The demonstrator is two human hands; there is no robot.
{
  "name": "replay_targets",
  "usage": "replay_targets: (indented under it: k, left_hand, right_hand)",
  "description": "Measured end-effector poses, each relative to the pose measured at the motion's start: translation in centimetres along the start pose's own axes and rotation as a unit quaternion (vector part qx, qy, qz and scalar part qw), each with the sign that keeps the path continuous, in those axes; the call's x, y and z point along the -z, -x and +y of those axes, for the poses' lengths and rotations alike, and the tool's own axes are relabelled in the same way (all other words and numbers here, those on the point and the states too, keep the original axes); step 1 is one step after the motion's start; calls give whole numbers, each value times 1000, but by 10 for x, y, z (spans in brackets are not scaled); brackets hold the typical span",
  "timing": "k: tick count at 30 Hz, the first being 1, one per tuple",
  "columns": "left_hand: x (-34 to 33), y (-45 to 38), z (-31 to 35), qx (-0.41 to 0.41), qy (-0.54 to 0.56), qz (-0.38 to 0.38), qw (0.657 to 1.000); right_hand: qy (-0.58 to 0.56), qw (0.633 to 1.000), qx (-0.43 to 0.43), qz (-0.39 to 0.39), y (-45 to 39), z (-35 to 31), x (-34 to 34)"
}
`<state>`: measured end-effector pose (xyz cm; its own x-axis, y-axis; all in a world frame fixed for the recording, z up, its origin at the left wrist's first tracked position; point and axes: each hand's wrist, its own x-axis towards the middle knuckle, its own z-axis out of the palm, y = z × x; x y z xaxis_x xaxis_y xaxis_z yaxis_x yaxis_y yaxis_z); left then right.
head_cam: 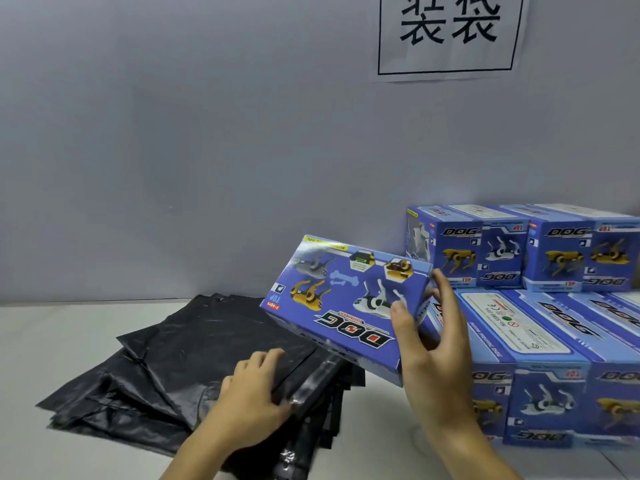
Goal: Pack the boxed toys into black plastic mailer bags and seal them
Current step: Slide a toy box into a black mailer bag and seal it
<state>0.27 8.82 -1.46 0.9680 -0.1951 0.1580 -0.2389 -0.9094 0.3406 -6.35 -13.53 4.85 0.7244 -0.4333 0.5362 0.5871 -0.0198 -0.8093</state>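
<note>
Nearest to us are our two forearms, reaching up from the bottom edge. Our left hand lies on the pile of black mailer bags, fingers curled over the mouth edge of the topmost bag, where a shiny adhesive strip catches the light; the thumb appears to be under that edge, so the grip is closed on the bag's lip, though how firmly we cannot tell. The pile is spread loosely on the white desk, its corners fanning out to the left of the hand.

Our right hand holds a blue toy box in the air, just above the right side of the bag pile. The grip is a wide pinch on the box's right end: the thumb presses on the printed top face and the fingers wrap round the end behind it. The box is tilted, its left end higher over the pile, and its "DOG" lettering and robot-dog pictures read upside down to us.

To the right of the bag pile stands the stack of boxed toys, the same blue boxes in several layers against the grey wall. The held box is just in front of that stack's left edge. High on the wall above the stack hangs a white paper sign with two large black characters inside a drawn frame.
</note>
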Motion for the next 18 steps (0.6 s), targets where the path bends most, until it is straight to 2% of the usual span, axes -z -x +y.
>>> replay_targets:
  k: [2, 6, 8, 12, 14, 17, 18]
  left_hand:
    - [-1, 1, -3, 13, -71, -36, 997]
    - [10, 1, -9, 10, -85, -4, 996]
    - [15, 2, -13, 15, -51, 33, 998]
    - [29, 1, -19, 41, 35, 124, 991]
    - [36, 0, -24, 46, 87, 133, 986]
    - [41, -1, -32, 56, 111, 105, 987]
    - [41, -2, -34, 62, 122, 118, 984]
  right_hand:
    - [18, 1000, 4, -1, 0, 1, 1]
    - [61, 997, 51, 18, 7, 4, -3]
    - [79, 994, 77, 26, 10, 5, -6]
    - [71, 994, 72, 25, 13, 6, -9]
    - [68, 996, 57, 21, 15, 6, -9]
    - [64, 997, 35, 18, 16, 6, -10]
    - [63, 997, 27, 18, 16, 6, -10]
